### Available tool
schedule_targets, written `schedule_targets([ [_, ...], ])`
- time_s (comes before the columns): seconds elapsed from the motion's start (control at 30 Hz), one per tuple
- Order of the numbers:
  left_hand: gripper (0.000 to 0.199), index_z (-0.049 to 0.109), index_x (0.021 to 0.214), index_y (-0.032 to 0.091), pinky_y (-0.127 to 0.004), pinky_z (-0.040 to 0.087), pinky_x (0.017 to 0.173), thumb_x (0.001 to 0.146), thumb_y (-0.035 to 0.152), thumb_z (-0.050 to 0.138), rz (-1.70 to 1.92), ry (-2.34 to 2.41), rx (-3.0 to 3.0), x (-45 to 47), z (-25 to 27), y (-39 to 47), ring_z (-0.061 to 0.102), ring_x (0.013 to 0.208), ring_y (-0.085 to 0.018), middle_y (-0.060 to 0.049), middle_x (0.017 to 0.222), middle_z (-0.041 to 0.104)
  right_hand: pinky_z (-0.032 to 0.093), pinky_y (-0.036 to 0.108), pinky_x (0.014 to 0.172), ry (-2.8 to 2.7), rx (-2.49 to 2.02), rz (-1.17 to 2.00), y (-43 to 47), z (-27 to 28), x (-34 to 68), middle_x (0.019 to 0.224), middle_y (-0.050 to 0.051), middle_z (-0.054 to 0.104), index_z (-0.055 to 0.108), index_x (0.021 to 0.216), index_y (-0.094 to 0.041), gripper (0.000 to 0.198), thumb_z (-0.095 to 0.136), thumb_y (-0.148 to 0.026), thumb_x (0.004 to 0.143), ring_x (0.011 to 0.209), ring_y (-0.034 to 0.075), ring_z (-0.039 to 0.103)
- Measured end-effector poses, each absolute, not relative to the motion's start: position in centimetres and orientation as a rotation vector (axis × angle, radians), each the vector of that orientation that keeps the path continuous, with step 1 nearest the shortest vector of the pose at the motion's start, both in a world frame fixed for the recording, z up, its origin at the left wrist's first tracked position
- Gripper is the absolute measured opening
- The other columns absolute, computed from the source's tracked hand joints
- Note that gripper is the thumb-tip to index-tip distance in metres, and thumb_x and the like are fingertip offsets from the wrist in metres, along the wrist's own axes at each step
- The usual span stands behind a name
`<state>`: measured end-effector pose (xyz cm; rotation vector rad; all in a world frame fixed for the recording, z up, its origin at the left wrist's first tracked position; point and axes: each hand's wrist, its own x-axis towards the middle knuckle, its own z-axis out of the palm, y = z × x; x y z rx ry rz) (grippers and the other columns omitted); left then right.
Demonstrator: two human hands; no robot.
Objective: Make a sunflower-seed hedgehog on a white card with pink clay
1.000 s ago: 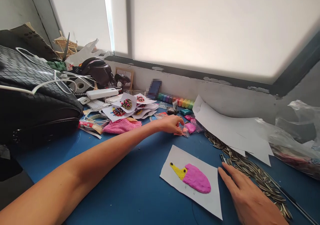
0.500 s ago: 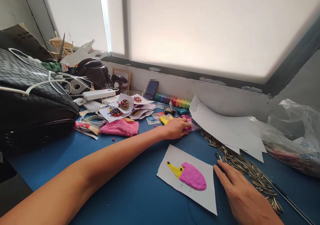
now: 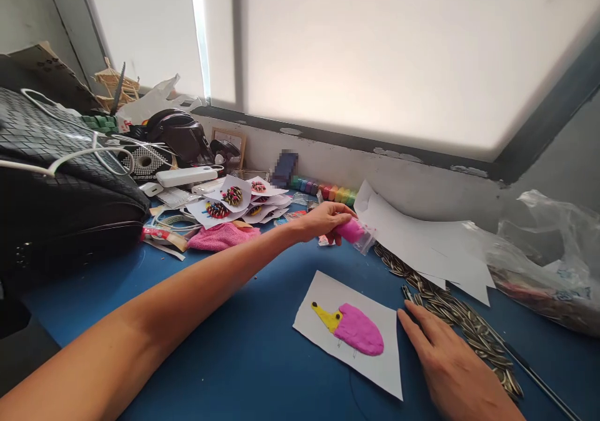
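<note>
The pink clay packet [image 3: 349, 228] is hanging over the far part of the blue surface [image 3: 248, 358], beside the white sheets [image 3: 412, 230], and I am seeing the left hand [image 3: 323, 220] pinching it between thumb and fingers. The right hand [image 3: 452, 358] is resting with its fingers stretched out beside the picture card [image 3: 379, 368], gripping nothing that I can make out; striped seeds [image 3: 450, 307] are lying just past it.

I am judging the packet to be light and soft, with the clay giving under pressure and the clear film perhaps sliding a little. A hard squeeze could be deforming the lump, so I am favouring a gentle hold on the plump pink end over the loose clear end. I am finding no readable label on it; small lettering is showing on the perforated box [image 3: 157, 160], too tiny to read.
</note>
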<state>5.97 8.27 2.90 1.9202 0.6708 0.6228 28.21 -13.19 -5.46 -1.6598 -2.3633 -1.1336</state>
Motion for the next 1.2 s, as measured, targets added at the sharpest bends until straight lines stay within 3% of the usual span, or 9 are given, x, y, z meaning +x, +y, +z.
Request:
schedule_targets([
  [0.13, 0.030, 0.060, 0.122, 0.014, -0.016, 0.047, 0.048, 0.097, 0.023, 0.047, 0.510, 0.610, 1.834, 6.0, 1.8, 8.2, 0.066, 0.057, -0.009, -0.005, 0.084, 0.068, 0.058, 0.038, 0.089, -2.356, -1.715, -1.105, -13.3, -5.6, 28.0, 0.124, 0.014, 0.070, 0.073, 0.116, -0.016, 0.061, 0.032, 0.009, 0.078, 0.109, 0.025, 0.068],
  [0.27, 0.028, 0.062, 0.115, 0.010, -0.020, 0.052, 0.050, 0.088, 0.013, 0.056, 0.461, 0.683, 1.789, 5.8, 0.3, 9.2, 0.066, 0.055, -0.012, -0.004, 0.075, 0.067, 0.059, 0.036, 0.087, -2.391, -1.663, -1.192, -13.3, -5.3, 27.8, 0.121, 0.015, 0.071, 0.074, 0.114, -0.015, 0.062, 0.032, 0.011, 0.076, 0.107, 0.024, 0.070],
  [0.5, 0.032, 0.053, 0.125, 0.012, -0.019, 0.053, 0.056, 0.094, 0.014, 0.047, 0.648, 0.806, 1.812, 5.9, -0.5, 9.7, 0.065, 0.061, -0.009, -0.007, 0.092, 0.068, 0.062, 0.029, 0.074, -2.374, -1.564, -1.355, -13.1, -4.1, 27.2, 0.110, 0.014, 0.076, 0.077, 0.105, -0.015, 0.062, 0.030, 0.012, 0.077, 0.094, 0.022, 0.074],
  [0.63, 0.033, 0.053, 0.128, 0.015, -0.020, 0.051, 0.050, 0.096, 0.020, 0.044, 0.597, 0.851, 1.951, 5.8, -0.3, 9.2, 0.064, 0.055, -0.011, -0.003, 0.080, 0.067, 0.062, 0.029, 0.073, -2.378, -1.540, -1.372, -13.1, -3.8, 26.9, 0.109, 0.014, 0.076, 0.078, 0.104, -0.015, 0.063, 0.029, 0.013, 0.076, 0.093, 0.022, 0.075],
  [0.7, 0.030, 0.060, 0.120, 0.015, -0.021, 0.049, 0.050, 0.095, 0.023, 0.046, 0.561, 0.895, 2.064, 5.7, -0.2, 9.3, 0.063, 0.053, -0.012, -0.002, 0.074, 0.065, 0.063, 0.028, 0.073, -2.378, -1.520, -1.374, -13.1, -3.8, 26.9, 0.108, 0.015, 0.076, 0.078, 0.103, -0.014, 0.062, 0.029, 0.014, 0.076, 0.092, 0.022, 0.075],
  [0.8, 0.022, 0.071, 0.096, 0.014, -0.027, 0.052, 0.063, 0.089, 0.022, 0.053, 0.555, 0.988, 2.279, 5.4, -0.2, 9.8, 0.067, 0.069, -0.019, -0.006, 0.079, 0.066, 0.063, 0.028, 0.071, -2.372, -1.514, -1.367, -13.0, -3.8, 26.9, 0.107, 0.015, 0.076, 0.078, 0.101, -0.014, 0.063, 0.029, 0.015, 0.074, 0.091, 0.022, 0.075],
  [0.9, 0.019, 0.073, 0.088, 0.013, -0.036, 0.048, 0.088, 0.086, 0.019, 0.055, 0.594, 1.020, 2.518, 5.5, -0.1, 9.8, 0.063, 0.101, -0.028, -0.013, 0.103, 0.067, 0.063, 0.028, 0.069, -2.361, -1.497, -1.360, -12.9, -3.7, 26.8, 0.105, 0.016, 0.077, 0.079, 0.099, -0.013, 0.064, 0.028, 0.015, 0.072, 0.089, 0.023, 0.076],
  [1.07, 0.027, 0.071, 0.108, 0.024, -0.038, 0.032, 0.108, 0.096, 0.034, 0.050, 0.452, 0.722, 2.834, 7.5, -0.2, 8.1, 0.050, 0.125, -0.025, -0.006, 0.133, 0.059, 0.063, 0.026, 0.066, -2.377, -1.456, -1.363, -12.8, -3.2, 26.6, 0.103, 0.015, 0.077, 0.080, 0.097, -0.014, 0.061, 0.031, 0.012, 0.072, 0.086, 0.022, 0.076],
  [1.2, 0.041, 0.062, 0.126, 0.025, -0.042, 0.034, 0.105, 0.096, 0.048, 0.047, 0.297, 0.591, 2.909, 9.1, -0.9, 7.5, 0.052, 0.125, -0.028, -0.010, 0.134, 0.059, 0.063, 0.027, 0.068, -2.377, -1.455, -1.370, -12.8, -2.9, 26.5, 0.102, 0.015, 0.077, 0.080, 0.096, -0.014, 0.061, 0.031, 0.011, 0.070, 0.086, 0.023, 0.076],
])
